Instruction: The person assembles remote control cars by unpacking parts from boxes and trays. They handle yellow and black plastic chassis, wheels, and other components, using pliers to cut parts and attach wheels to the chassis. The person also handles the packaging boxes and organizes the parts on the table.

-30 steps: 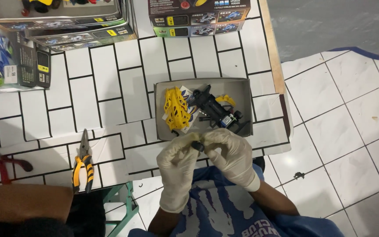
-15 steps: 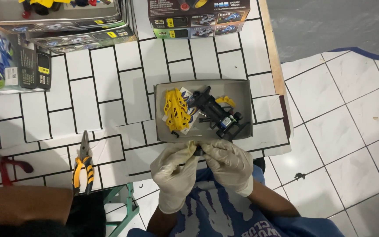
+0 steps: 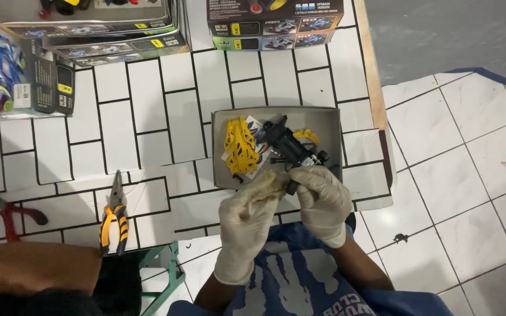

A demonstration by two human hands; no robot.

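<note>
At the lower centre of the frame, just below the tray's near edge, a small dark part is pinched between the two gloved hands. The right hand is closed on it with its fingertips, while the left hand is curled shut beside it, its fingertips meeting the part from the other side; whether the left hand truly grips it cannot be told, since the part is mostly hidden by the gloves. The part is judged to be light, rigid plastic, easily dropped through slick gloves and best held by its edges with fingertips rather than squeezed.

Just above the hands, a grey tray is seen, in which a yellow frame lies at the left and a black chassis at the middle. At the lower left of the frame, yellow-handled pliers are laid on the white tiled table, with red-handled cutters further left. Along the top of the frame, printed boxes are stacked.
</note>
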